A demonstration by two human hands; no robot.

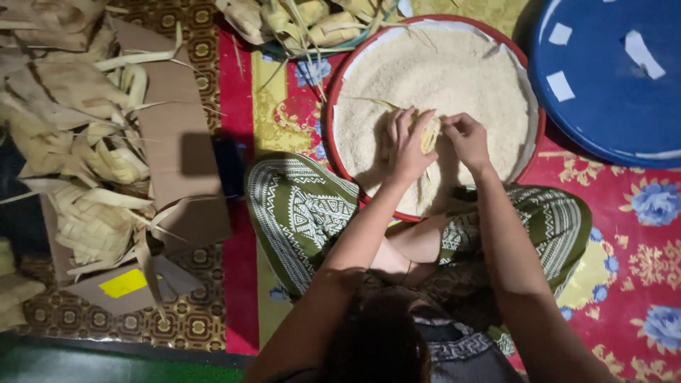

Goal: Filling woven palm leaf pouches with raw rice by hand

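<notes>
Woven leaf pouch (429, 133) sits between the two hands, held just above the heap of rice (433, 85) in the big round red-rimmed basin (328, 135), at its near side. The left hand (406, 145) cups the pouch from the left, its fingers pressed together and curled round the weave. The right hand (464, 138) is at the pouch's right edge with its fingertips bunched; they seem to pinch either the leaf or a little rice, but I cannot tell which.

To do this well, I would judge that the pouch should stay low over the basin so that any spilled grains fall back into the heap. The left hand should keep the opening turned up and steady while the right hand works in small pinches rather than handfuls. A gentle grip matters, since the woven strips look easy to pull out of shape.

By count: one basin of rice, one pouch in hand and one blue round lid (610, 78) at the far right, with pale patches on it. One bowl of finished pouches (312, 21) sits at the far edge; at least five show, though the pile runs out of view. At the left, a loose heap of empty woven pouches (92, 177) lies on flattened cardboard (177, 142); they overlap too much to count exactly, but there are well over ten. All of it rests on a red flowered mat (638, 227).
</notes>
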